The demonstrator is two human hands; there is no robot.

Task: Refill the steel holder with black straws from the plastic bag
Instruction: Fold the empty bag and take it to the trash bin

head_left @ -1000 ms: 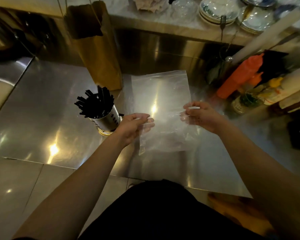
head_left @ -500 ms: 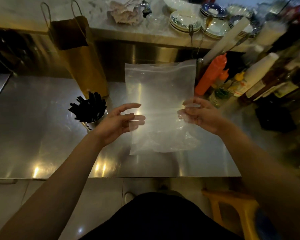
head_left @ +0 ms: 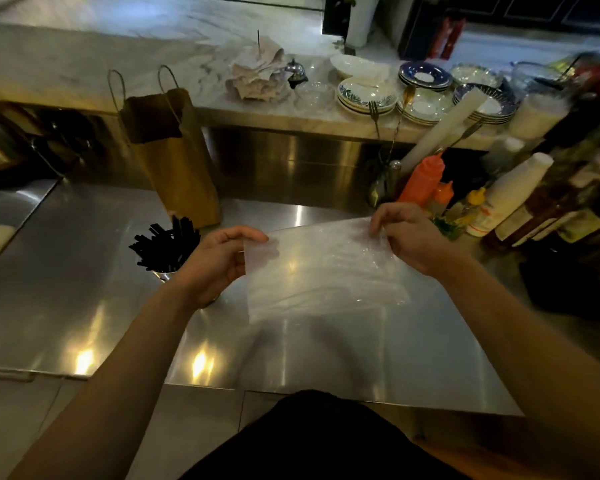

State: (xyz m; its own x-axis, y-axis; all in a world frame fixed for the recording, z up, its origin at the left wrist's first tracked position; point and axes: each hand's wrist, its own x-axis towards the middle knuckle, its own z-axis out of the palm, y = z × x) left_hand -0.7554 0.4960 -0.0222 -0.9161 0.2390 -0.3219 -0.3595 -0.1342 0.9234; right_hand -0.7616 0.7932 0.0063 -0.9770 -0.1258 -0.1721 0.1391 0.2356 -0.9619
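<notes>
The clear bag (head_left: pixel 323 271) hangs empty and crinkled at frame centre, pinched at its upper corners. Left of it the holder (head_left: pixel 166 274) stands upright, mostly hidden, crammed with black straws (head_left: pixel 167 245) fanning outward

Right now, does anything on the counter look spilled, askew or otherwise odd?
No spill shows. The plastic bag, pinched by the left hand and right hand, looks empty: no straws show through it. The black straws in the steel holder splay unevenly, some leaning left.
</notes>
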